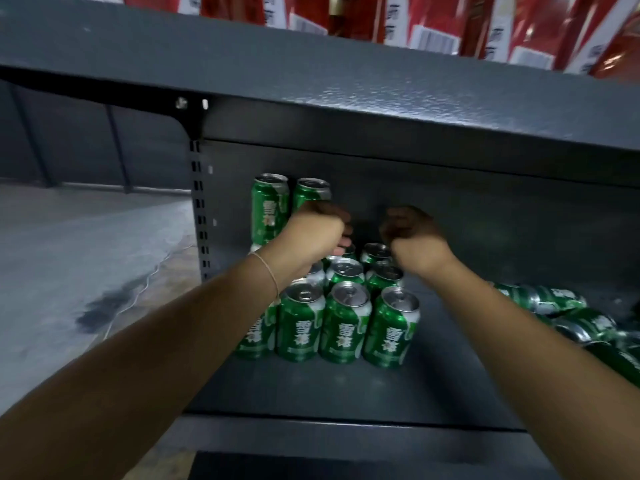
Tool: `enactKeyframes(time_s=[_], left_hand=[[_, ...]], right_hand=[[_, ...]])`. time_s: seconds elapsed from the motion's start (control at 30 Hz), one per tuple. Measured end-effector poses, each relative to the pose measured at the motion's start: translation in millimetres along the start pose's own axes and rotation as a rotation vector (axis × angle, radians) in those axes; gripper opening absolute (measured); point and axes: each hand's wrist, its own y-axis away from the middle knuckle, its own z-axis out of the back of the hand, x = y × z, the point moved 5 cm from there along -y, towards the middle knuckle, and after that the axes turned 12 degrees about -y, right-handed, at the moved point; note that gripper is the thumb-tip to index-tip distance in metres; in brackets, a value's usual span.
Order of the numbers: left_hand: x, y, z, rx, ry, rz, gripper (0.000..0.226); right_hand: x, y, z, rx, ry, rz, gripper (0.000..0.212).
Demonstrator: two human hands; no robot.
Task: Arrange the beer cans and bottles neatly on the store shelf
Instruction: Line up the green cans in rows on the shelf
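Note:
Green beer cans [346,320] stand upright in rows on the dark grey shelf [311,393]. Two more green cans sit higher at the back; the left one [270,206] stands free. My left hand [317,230] grips the right one, a green can [311,190], with fingers curled round its lower part. My right hand [412,233] hovers over the back rows beside it, its fingers curled into a fist with nothing visible in it. Several green cans [554,306] lie on their sides in a loose heap at the right of the shelf.
The upper shelf board [346,98] hangs low over the cans and carries red and white cartons [433,26]. A slotted upright post [197,209] bounds the shelf on the left, with grey floor [86,254] beyond. Bare shelf surface lies in front of the rows.

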Motion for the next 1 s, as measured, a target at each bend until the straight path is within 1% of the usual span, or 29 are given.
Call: enactKeyframes(time_s=[0.13,0.2,0.33,0.43,0.53,0.57,0.6,0.67,0.73,0.77,0.8,0.87,0.93,1.0], left_hand=[[-20.8,0.4,-57.5,0.040,0.032,-0.019,0.023],[-29.0,1.4,-90.5,0.074,0.042,-0.020,0.025],[-36.2,3.0,-153.2,0.149,0.010,0.000,0.025],[-33.3,3.3,-192.8,0.187,-0.047,0.012,0.023],[-25.0,6.0,-227.3,0.222,-0.118,0.031,0.035],[-21.7,8.2,-237.1,0.233,-0.150,0.044,0.037],[-17.8,10.4,-246.0,0.245,-0.177,0.062,0.035],[-8.3,15.0,-260.8,0.277,-0.222,0.117,0.024],[1.9,19.2,-270.7,0.295,-0.221,0.185,0.021],[6.6,20.4,-274.0,0.304,-0.201,0.222,0.022],[11.2,21.0,-276.2,0.308,-0.182,0.257,0.023],[17.9,21.8,-277.2,0.305,-0.164,0.300,0.016],[22.1,23.0,-275.6,0.291,-0.164,0.337,0.018],[24.4,26.0,-275.0,0.288,-0.162,0.363,0.013]], right_hand=[[-17.8,7.1,65.7,-0.050,0.169,0.089,0.029],[-33.6,9.5,97.0,-0.056,0.218,0.085,0.027],[-65.1,21.5,149.9,-0.064,0.082,-0.029,0.021],[-88.6,26.0,180.4,-0.018,0.068,-0.089,0.013],[-110.3,28.9,201.3,0.030,0.119,-0.133,0.011],[-115.6,30.8,206.5,0.062,0.152,-0.151,0.012],[-119.5,33.5,209.8,0.129,0.179,-0.172,0.014],[-121.6,43.8,208.5,0.377,0.209,-0.238,0.027],[-117.7,60.3,204.9,0.674,0.349,-0.286,0.056],[-114.7,68.6,203.6,0.789,0.448,-0.296,0.072],[-111.5,75.6,202.7,0.866,0.522,-0.301,0.085],[-105.8,84.3,200.9,0.941,0.593,-0.291,0.103],[-102.0,90.5,198.7,0.983,0.637,-0.265,0.113],[-101.9,95.2,194.8,1.015,0.687,-0.244,0.121]])
